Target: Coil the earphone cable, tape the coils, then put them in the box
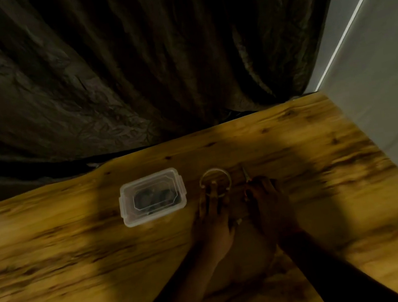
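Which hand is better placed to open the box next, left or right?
Left, probably. The left hand lies nearer the box, touching only the tape roll, while the right hand is farther away and seems to hold scissors.

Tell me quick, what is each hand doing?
Left hand: open, fingers resting on the clear round tape roll.
Right hand: holding small thin scissors, it seems.
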Demonstrator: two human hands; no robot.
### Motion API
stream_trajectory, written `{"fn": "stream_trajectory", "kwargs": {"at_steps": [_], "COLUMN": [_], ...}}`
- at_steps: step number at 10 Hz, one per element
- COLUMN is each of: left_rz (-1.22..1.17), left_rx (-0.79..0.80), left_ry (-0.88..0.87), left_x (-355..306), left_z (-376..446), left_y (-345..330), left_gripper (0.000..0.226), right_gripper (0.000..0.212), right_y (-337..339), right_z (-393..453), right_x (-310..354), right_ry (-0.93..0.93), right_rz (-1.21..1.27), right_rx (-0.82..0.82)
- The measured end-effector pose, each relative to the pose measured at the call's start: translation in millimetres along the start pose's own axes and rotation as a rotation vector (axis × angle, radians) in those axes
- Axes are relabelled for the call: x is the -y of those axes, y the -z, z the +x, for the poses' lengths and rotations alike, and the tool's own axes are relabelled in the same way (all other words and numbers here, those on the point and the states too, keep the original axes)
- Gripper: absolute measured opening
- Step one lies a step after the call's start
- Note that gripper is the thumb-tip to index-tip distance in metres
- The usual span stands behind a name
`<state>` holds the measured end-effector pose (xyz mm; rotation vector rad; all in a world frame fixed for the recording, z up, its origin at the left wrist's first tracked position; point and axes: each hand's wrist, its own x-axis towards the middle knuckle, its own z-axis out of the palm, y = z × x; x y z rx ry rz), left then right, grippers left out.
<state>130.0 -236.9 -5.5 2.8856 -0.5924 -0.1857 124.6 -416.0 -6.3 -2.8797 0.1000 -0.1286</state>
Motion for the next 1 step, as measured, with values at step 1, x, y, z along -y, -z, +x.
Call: {"fn": "stream_trajectory", "kwargs": {"at_steps": [1], "left_rz": [-0.028], "left_rx": [-0.03], "left_ry": [-0.025], "left_x": [1.7], "left_z": [-4.8], "left_y": [-0.4], "left_gripper": [0.071], "right_gripper": [0.042], "right_y": [-2.0], "right_z": [-2.4], "right_x": [0.1], "right_ry": [-0.03], "right_rz": [0.011], "right_rx": [-0.013]}}
